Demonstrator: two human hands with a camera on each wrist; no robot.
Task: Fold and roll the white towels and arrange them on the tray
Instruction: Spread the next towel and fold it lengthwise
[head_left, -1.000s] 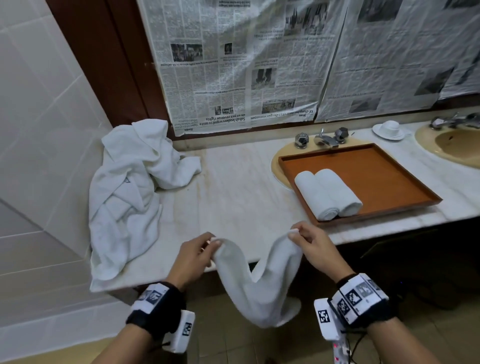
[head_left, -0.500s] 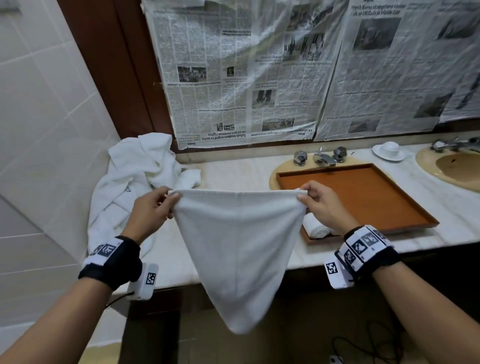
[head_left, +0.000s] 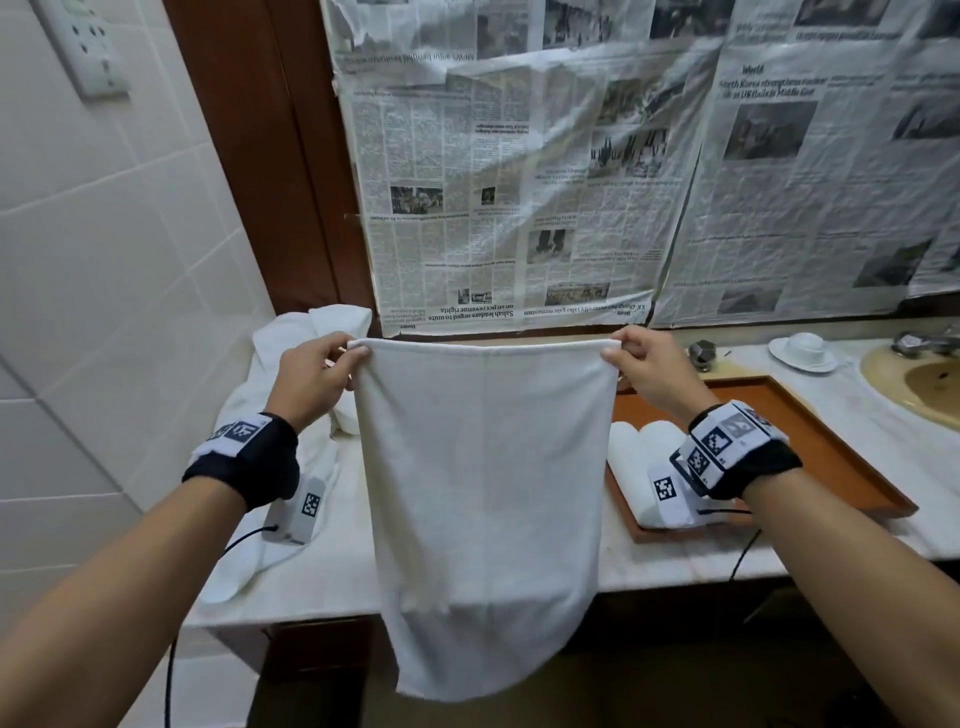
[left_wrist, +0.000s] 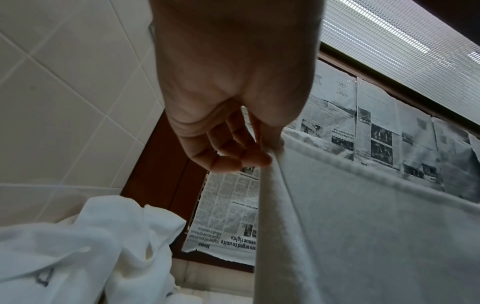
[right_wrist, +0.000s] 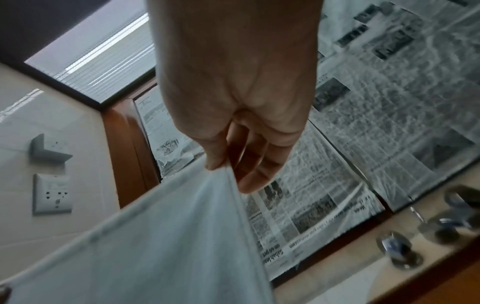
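Both hands hold one white towel by its top corners: the left hand pinches the left corner between thumb and fingers, and the right hand pinches the right corner in the same grip. The top edge is stretched level between the hands, and the cloth hangs free in front of the tabletop, its lower end dropping below the tabletop's front edge.

Two rolled towels lie side by side at the near left end of the tray, partly hidden by the right wrist. A heap of unfolded towels lies at the left end of the tabletop.

Step in hand, by judgement: spreading out the third towel before folding. The next move calls for lowering the cloth flat onto the bare tabletop between heap and tray, corners kept square, so that a straight fold can follow. Slack or a skewed edge at this point would likely produce an uneven roll.
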